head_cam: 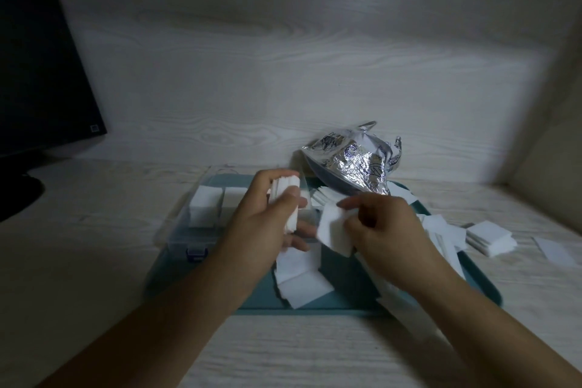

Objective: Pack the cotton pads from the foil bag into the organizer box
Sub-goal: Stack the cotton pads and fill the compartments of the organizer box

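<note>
Pale wood-grain desk [283,353] and wall [283,57] (dim light).

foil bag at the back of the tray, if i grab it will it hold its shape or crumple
The foil bag looks crinkled and slumped, so it would likely crumple. Its mouth gapes and pads lie scattered on the tray, so it is probably light and easily pushed.

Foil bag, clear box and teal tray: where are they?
foil bag [352,164], head view, crinkled silver side.
organizer box [196,251], head view, purple front latch.
tray [315,305], head view, bare near rim.

Foil bag [349,164] crinkled, shiny metallic; cotton pads [333,230] soft matt white; organizer box [189,230] clear plastic; desk [94,230] pale woodgrain.
</note>
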